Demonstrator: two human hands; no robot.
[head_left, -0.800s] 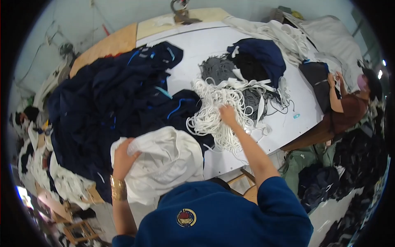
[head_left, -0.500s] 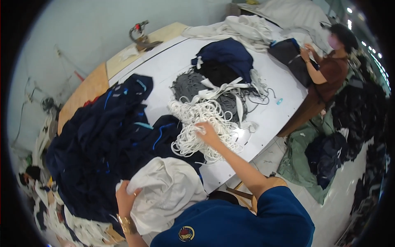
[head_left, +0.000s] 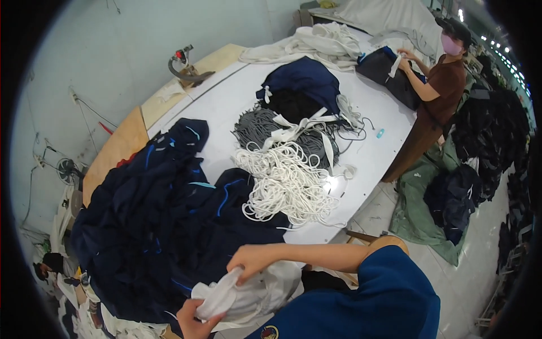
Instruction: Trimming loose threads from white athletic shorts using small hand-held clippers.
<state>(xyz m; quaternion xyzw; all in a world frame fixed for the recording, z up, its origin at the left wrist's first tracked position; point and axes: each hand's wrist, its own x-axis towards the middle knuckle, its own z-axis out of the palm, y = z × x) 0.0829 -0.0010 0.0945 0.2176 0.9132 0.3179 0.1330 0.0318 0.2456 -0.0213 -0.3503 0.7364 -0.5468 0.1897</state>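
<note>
A bunched white cloth (head_left: 268, 291) lies close to my body at the near edge of the table. My left hand (head_left: 196, 321) pinches its left edge between thumb and fingers. Across from it, my right hand (head_left: 251, 263) grips the upper fold of the same cloth, knuckles up. Whether a cord end is also between the right fingers I cannot make out. Just beyond the cloth is a tangled heap of white cord (head_left: 291, 183). To the left spreads a large pile of navy garments (head_left: 152, 226) with bright blue trim.
Behind the white cord lie grey cords (head_left: 254, 125) and a navy cloth bundle (head_left: 307, 82). A co-worker (head_left: 443, 79) at the table's right side handles a dark garment (head_left: 389, 76). A cutting tool (head_left: 183, 65) stands at the far left edge. Green cloth (head_left: 420, 212) covers floor on the right.
My right hand has left the white cord heap and come back to the white cloth, taking hold of it. My left hand has shifted slightly nearer and right, still gripping the cloth.
</note>
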